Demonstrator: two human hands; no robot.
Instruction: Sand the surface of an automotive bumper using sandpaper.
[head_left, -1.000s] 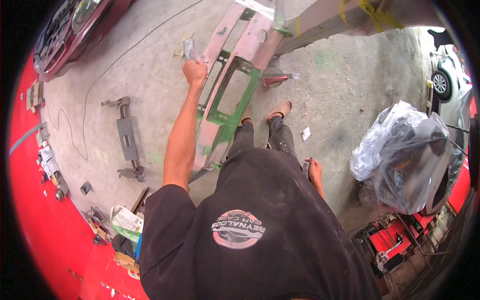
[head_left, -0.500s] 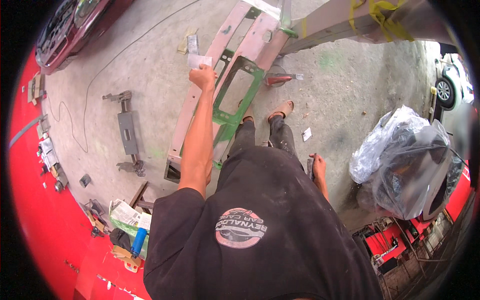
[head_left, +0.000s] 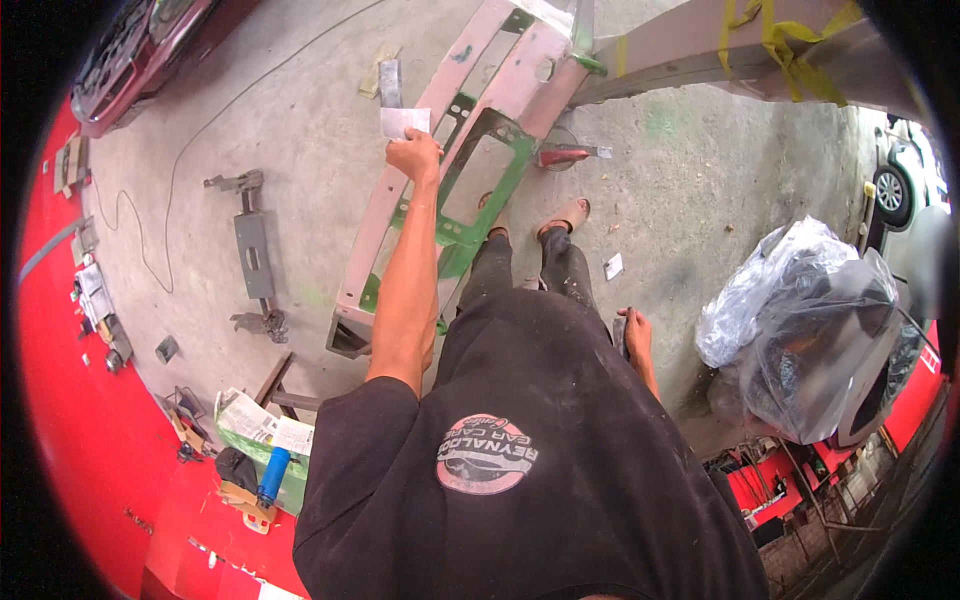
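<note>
My left hand [head_left: 414,155] pinches a thin pale rectangular sheet [head_left: 404,124] over the left edge of a pink-and-green metal frame [head_left: 520,85] with rectangular cut-outs. A grey strip [head_left: 391,78] lies beyond it, beside a yellowish piece [head_left: 369,82]. My right hand [head_left: 636,340] hangs low beside my leg, its fingers round a dark grey, flat object [head_left: 619,341] that is mostly hidden. A red-and-grey tool or part [head_left: 563,156] is just right of the frame, near my sandalled feet.
A red car [head_left: 140,60] stands back left. A long taped grey beam [head_left: 680,65] runs to the back right. A plastic-covered bundle [head_left: 790,340] and white car [head_left: 905,180] are on the right. A grey steel fixture [head_left: 254,260], cable and papers [head_left: 250,415] lie left.
My left hand has moved right and slightly down from its first position, and the pale sheet in it now faces the camera flatter. My right hand stays low with the dark object.
</note>
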